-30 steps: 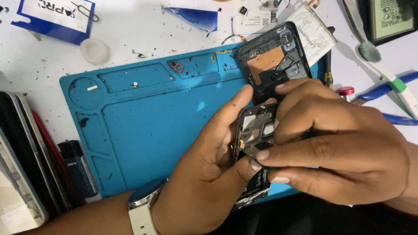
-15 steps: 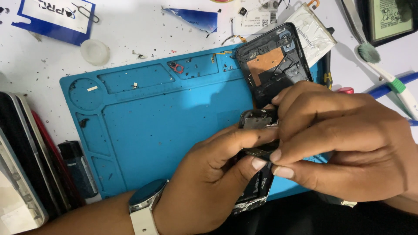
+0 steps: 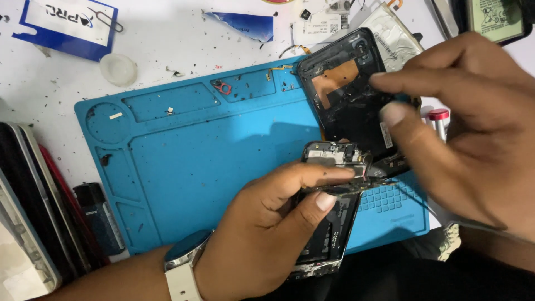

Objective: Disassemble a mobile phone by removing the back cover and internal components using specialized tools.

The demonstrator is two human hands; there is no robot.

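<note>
— How does the left hand (image 3: 262, 234) sit?
— Palm down over the blue mat (image 3: 212, 167), thumb and forefinger pinching the opened phone (image 3: 330, 206) at its upper edge.
— And the right hand (image 3: 462, 128)?
— Raised above the black back cover (image 3: 348, 92), forefinger and thumb narrowly apart, holding nothing visible.

2 hands (image 3: 262, 223) are at work, with 1 blue mat (image 3: 223, 167), 1 opened phone (image 3: 334, 212), 1 back cover (image 3: 351, 95) at upper right, 1 wristwatch (image 3: 184, 262).

Left hand (image 3: 262, 234) curling low, thumb and forefinger pinching. Right hand (image 3: 468, 134) hovering above, 2 fingertips (image 3: 393, 114) nearing.
</note>
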